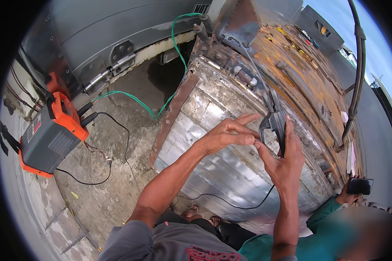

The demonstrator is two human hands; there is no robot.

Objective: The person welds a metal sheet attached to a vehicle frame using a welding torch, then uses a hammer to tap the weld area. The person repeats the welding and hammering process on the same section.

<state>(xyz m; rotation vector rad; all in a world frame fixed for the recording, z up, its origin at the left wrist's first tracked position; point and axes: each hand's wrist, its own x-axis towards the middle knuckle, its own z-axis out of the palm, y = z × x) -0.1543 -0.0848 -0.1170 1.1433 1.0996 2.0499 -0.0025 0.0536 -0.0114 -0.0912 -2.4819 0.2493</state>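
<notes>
My right hand [289,158] is wrapped round a black welding electrode holder [275,124], thumb toward its lever side. From the jaws a thin grey welding rod [251,61] runs up and away over the metal panel's edge. Close beside the holder is my left hand [228,137], its fingers stretched apart toward the lever. Its thumb and index tips come near my right thumb; whether they touch is hard to tell. Below both hands lies a ribbed silvery metal panel [191,148], and a black cable [231,204] loops across it.
An orange and grey welding machine [52,135] stands at left, with a green cable [135,96] running to the rusty frame [204,37]. A rusty plank-like surface [300,65] lies far right. At lower right, a co-worker's hand [346,195] holds a phone [360,186]. A dark hose [359,65] hangs at right.
</notes>
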